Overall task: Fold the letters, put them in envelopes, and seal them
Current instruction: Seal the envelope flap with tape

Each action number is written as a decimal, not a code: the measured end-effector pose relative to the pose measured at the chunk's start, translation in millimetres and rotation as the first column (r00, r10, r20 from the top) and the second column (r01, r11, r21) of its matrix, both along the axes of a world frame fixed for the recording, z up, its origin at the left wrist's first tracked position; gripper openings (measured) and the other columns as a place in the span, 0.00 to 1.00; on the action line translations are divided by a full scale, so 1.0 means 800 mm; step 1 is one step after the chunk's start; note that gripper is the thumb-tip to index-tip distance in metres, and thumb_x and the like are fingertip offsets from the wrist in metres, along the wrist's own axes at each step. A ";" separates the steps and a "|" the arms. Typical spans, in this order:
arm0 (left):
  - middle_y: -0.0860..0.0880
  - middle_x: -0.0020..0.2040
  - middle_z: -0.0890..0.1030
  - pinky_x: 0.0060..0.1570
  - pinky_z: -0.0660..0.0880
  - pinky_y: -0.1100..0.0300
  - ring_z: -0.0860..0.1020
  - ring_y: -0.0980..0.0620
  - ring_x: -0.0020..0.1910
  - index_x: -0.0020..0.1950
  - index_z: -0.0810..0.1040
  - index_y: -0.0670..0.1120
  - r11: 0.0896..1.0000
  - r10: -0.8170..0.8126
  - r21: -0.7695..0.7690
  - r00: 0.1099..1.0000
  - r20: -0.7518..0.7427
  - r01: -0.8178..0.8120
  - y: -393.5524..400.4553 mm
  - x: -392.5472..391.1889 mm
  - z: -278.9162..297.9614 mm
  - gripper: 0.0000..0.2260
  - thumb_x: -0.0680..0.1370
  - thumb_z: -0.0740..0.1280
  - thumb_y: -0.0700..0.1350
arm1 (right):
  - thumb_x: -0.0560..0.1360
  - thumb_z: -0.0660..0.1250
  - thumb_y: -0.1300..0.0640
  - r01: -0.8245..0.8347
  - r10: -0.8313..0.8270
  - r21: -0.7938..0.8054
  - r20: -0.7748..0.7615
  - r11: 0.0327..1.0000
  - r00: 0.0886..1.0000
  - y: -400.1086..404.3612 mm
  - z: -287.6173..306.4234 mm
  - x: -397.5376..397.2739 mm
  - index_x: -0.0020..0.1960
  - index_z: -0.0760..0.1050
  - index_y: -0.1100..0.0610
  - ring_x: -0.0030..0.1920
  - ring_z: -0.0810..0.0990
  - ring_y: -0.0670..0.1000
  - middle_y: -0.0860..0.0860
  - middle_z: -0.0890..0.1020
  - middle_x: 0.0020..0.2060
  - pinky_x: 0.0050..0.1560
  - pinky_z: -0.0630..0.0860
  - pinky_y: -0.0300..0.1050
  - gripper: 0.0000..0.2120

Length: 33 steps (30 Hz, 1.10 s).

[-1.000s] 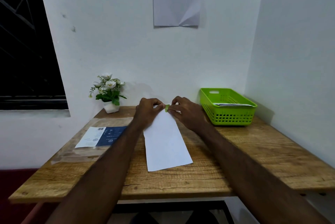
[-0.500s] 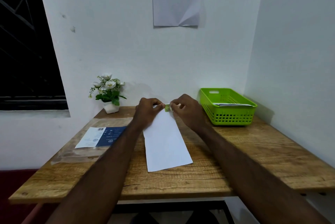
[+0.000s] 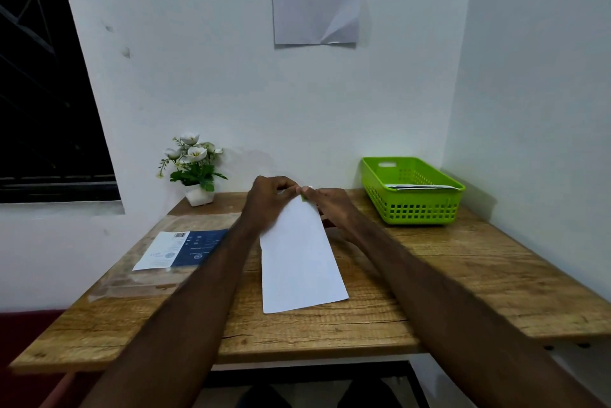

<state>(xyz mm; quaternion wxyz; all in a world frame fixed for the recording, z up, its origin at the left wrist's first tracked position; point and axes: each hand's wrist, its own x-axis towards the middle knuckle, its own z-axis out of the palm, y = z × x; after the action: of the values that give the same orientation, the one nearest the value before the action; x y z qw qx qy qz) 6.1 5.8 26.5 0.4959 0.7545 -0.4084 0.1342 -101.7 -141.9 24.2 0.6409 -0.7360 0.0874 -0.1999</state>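
Both hands meet at the far end of a long white envelope (image 3: 299,255) lying lengthwise near the middle of the table (image 3: 463,278), its near end short of the front edge. Left hand (image 3: 269,201): fingers curled, pinching the far end of the envelope. Right hand (image 3: 330,207): fingertips (image 3: 305,191) closed on the same end, with a small green sliver (image 3: 303,198) showing between the two hands; what that sliver is cannot be told at this size, possibly a seal strip. Whether a folded letter is already inside cannot be seen. Judgement: the step in hand is sealing, or readying the flap for it. The next move would call for holding the envelope body flat with one hand while the other draws off or presses down whatever closes the flap, then running along the far edge to fix it. A green basket (image 3: 413,209) at the back right corner holds some papers, probably finished envelopes or a stock of them. A clear plastic packet with a blue and white label (image 3: 182,249) lies toward the left edge. A small flower pot (image 3: 198,197) stands at the back left corner.
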 end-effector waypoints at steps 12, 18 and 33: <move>0.57 0.44 0.86 0.43 0.73 0.66 0.81 0.62 0.43 0.50 0.87 0.48 0.997 0.082 -0.001 0.997 0.001 -0.082 0.003 -0.010 0.008 0.07 0.79 0.71 0.48 | 0.79 0.71 0.54 0.098 -0.090 -0.075 0.103 0.992 0.991 0.007 -0.003 0.012 0.34 0.68 0.59 0.27 0.62 0.45 0.50 0.64 0.29 0.27 0.60 0.36 0.20; 0.49 0.49 0.83 0.49 0.74 0.57 0.79 0.50 0.49 0.55 0.83 0.41 0.954 0.279 0.001 0.884 -0.375 -0.301 0.010 -0.003 0.013 0.21 0.78 0.70 0.59 | 0.79 0.70 0.55 0.182 -0.173 -0.041 0.162 0.983 0.972 0.004 -0.004 0.016 0.32 0.61 0.54 0.25 0.57 0.44 0.48 0.60 0.27 0.24 0.55 0.37 0.23; 0.47 0.43 0.87 0.38 0.81 0.60 0.84 0.52 0.39 0.49 0.85 0.42 0.957 -0.077 -0.272 0.819 -0.568 -0.098 0.009 -0.026 0.015 0.11 0.78 0.74 0.49 | 0.78 0.70 0.49 0.246 -0.249 0.054 0.067 0.968 0.966 -0.003 0.004 0.017 0.39 0.77 0.57 0.34 0.71 0.47 0.51 0.74 0.34 0.32 0.66 0.38 0.14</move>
<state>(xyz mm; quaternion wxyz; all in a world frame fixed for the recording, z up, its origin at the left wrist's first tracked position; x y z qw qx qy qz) -14.9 13.3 38.8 0.6997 0.6812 -0.2121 -0.0378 -88.3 -144.6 27.2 0.6301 -0.6969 0.1595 -0.3031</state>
